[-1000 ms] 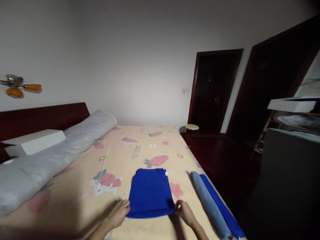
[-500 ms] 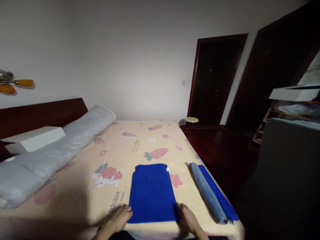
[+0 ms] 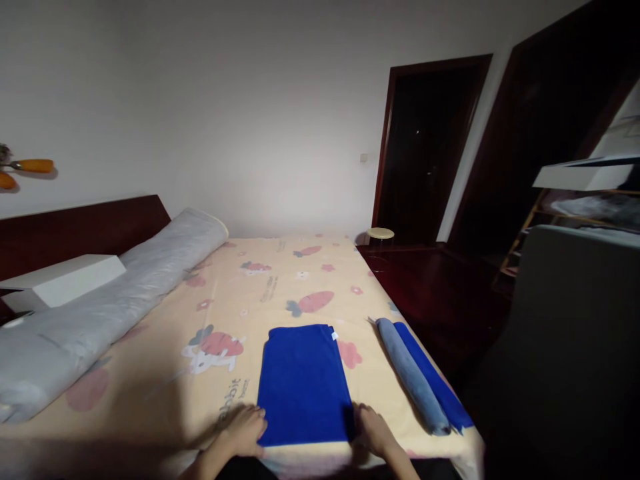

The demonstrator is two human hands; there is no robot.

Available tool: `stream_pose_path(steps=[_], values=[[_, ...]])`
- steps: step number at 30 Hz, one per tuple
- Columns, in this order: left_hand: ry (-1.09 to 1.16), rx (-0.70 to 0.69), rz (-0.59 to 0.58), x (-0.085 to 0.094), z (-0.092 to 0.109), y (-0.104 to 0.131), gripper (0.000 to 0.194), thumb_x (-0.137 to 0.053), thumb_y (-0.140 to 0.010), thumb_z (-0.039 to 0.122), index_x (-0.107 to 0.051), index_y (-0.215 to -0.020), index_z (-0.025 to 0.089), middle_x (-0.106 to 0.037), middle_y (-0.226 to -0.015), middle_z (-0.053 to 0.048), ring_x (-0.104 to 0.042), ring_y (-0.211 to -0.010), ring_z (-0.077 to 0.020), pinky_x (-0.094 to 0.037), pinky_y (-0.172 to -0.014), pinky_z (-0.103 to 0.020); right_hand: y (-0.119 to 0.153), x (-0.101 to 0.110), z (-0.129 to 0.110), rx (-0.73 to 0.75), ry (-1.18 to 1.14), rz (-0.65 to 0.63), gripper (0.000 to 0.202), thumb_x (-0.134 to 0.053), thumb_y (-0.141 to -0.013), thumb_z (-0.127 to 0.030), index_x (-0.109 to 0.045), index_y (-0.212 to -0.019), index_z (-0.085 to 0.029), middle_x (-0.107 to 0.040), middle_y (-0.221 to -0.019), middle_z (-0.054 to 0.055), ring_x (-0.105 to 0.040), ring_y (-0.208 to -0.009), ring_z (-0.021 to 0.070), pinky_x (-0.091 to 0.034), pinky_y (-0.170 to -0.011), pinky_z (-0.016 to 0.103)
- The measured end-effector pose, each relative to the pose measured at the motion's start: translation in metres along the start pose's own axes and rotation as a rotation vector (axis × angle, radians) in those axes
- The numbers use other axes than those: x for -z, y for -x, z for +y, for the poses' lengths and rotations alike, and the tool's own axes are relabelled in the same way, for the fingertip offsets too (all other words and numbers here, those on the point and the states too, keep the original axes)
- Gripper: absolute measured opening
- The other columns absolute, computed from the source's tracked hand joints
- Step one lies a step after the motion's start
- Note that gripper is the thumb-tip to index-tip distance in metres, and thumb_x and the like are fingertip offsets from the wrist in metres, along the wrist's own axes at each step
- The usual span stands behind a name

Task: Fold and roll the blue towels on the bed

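A blue towel (image 3: 305,387), folded into a flat rectangle with a small white tag at its far right corner, lies on the bed in front of me. At its near left edge, my left hand (image 3: 245,430) is closed, fingers curled onto the cloth. My right hand (image 3: 373,430) closes on the near right edge in the same way, its fingertips partly in shadow. To the right, a grey-blue rolled towel (image 3: 413,377) lies alongside a blue rolled towel (image 3: 435,380), close to the bed's right side.
The bed sheet (image 3: 280,287) is pale with carrot and rabbit prints. A long grey roll (image 3: 125,287) and a white box (image 3: 75,280) lie along the headboard (image 3: 85,220). A round stool (image 3: 380,233) stands beyond, near a dark door (image 3: 430,153). At right is a dark grey panel (image 3: 575,333).
The view has shifted slightly. My hands stay at the towel's two near side edges, the left one a little farther onto the cloth. The towels lie as before.
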State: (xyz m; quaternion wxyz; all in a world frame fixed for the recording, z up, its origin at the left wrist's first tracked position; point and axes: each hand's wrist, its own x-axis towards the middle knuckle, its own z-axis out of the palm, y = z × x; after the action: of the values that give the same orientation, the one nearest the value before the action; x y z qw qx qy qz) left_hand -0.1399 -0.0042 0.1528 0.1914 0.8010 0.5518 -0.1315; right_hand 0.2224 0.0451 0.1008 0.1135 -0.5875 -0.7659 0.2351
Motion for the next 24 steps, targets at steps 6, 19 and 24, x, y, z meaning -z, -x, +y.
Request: stream_pose_path(steps=[6,19,24], values=[[0.003,0.031,0.194,0.015,0.041,-0.046,0.044,-0.035,-0.090,0.024,-0.058,-0.126,0.020,-0.055,-0.141,-0.013,-0.044,-0.135,-0.0275,-0.030,-0.115,-0.046,-0.017,-0.028,-0.076,0.153,0.030,0.079,0.059,-0.036,-0.079,-0.006,-0.055,-0.133,-0.018,-0.055,-0.138,0.013,-0.051,-0.126,0.0235,-0.033,-0.108,0.035],[-0.013,0.372,0.569,-0.111,0.050,-0.052,0.059,-0.028,-0.096,0.041,-0.012,-0.151,0.028,-0.021,-0.161,-0.004,-0.021,-0.148,-0.0248,-0.024,-0.119,-0.051,0.014,-0.114,-0.051,-0.036,0.127,0.309,0.066,-0.028,-0.096,-0.058,-0.035,-0.149,-0.019,-0.028,-0.156,0.010,-0.024,-0.145,0.0292,-0.017,-0.118,0.054],[-0.061,0.522,0.739,-0.111,0.047,-0.055,0.052,-0.027,-0.097,0.036,-0.021,-0.148,0.028,-0.035,-0.155,-0.005,-0.034,-0.143,-0.0247,-0.027,-0.114,-0.057,0.018,-0.115,-0.042,-0.143,0.192,0.363,0.077,-0.016,-0.094,-0.066,-0.038,-0.147,-0.013,-0.030,-0.155,0.014,-0.028,-0.143,0.0307,-0.020,-0.116,0.056]])
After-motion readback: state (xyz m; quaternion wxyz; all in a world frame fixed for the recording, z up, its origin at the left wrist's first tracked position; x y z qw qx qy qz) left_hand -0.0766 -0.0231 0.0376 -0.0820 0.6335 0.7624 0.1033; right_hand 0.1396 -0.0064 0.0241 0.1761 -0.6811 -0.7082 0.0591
